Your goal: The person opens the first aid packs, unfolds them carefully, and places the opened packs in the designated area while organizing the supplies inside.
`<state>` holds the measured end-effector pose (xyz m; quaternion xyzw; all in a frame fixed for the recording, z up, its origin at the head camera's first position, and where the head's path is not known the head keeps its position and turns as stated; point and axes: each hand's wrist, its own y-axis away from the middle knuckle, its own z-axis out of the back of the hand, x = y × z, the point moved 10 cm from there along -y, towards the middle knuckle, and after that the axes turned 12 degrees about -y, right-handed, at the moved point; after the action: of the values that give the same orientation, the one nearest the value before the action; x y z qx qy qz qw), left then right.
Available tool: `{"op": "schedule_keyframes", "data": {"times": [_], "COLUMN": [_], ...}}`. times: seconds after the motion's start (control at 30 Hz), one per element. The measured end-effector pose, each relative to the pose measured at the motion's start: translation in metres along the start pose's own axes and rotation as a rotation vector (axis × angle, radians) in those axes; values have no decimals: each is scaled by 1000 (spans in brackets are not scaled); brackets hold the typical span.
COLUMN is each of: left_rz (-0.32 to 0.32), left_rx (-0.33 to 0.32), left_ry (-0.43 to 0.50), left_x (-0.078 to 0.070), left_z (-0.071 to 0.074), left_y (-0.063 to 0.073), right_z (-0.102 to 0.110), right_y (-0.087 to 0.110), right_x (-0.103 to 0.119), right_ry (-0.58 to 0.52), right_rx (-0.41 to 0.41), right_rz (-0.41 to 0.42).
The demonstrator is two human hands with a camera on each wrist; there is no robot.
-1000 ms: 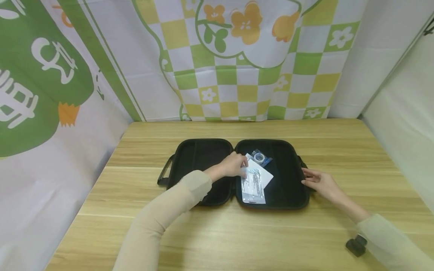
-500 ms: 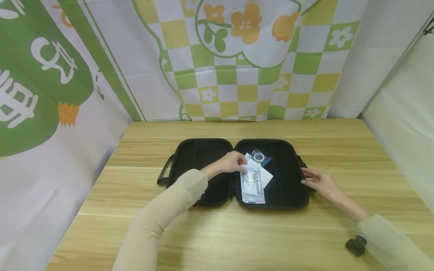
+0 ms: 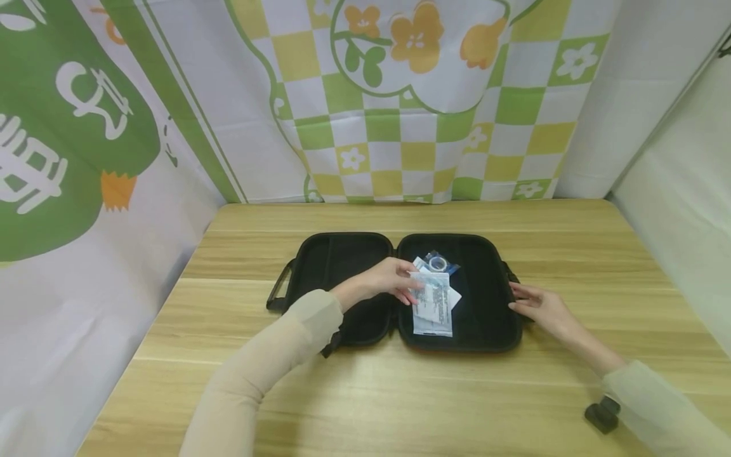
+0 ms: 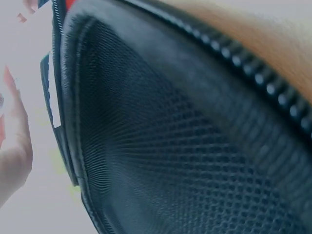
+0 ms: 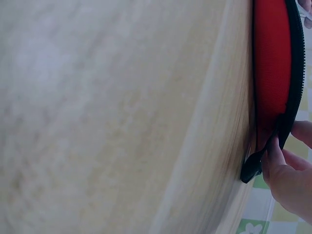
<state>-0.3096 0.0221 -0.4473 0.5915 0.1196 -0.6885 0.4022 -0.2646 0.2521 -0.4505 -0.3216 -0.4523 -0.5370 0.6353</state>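
2 spread halves of the black case lie beneath my left hand, with counter stretching nearer than its fingers. Those fingers narrowly pinch the printed packet, which hangs just below them; my right hand's fingers grip the case's outer edge.

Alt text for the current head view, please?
A person's left hand touches a printed packet over the right half of an open black case on a table, and the right hand holds the case's outer edge. The packet partly covers a white sheet; a blue-wrapped ring lies nearby.
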Motion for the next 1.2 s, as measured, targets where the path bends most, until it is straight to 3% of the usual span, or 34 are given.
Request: {"op": "schedule_keyframes", "data": {"times": [0.23,0.43,0.57,0.73,0.9,1.2], "left_rz": [-109,-151,-149,-111,-66,-4], "left_rx": [49,22,-76,-261,-404,-513], "left_ry": [137,258,245,96,-16,-41], "left_x": [-19,-28,-24,-12,0,19], "left_z": [-1,9,23,49,73,109], "left_y": [17,33,38,47,61,89], "right_z": [-1,-2,-2,-2,-2,-2], "right_y": [1,0,-1,0,0,0], "right_x": [1,1,1,0,0,3], "right_ry": [23,41,44,53,62,66], "right_rx": [13,17,21,18,12,11], "right_rz": [-10,-13,-12,-15,-15,-14]}}
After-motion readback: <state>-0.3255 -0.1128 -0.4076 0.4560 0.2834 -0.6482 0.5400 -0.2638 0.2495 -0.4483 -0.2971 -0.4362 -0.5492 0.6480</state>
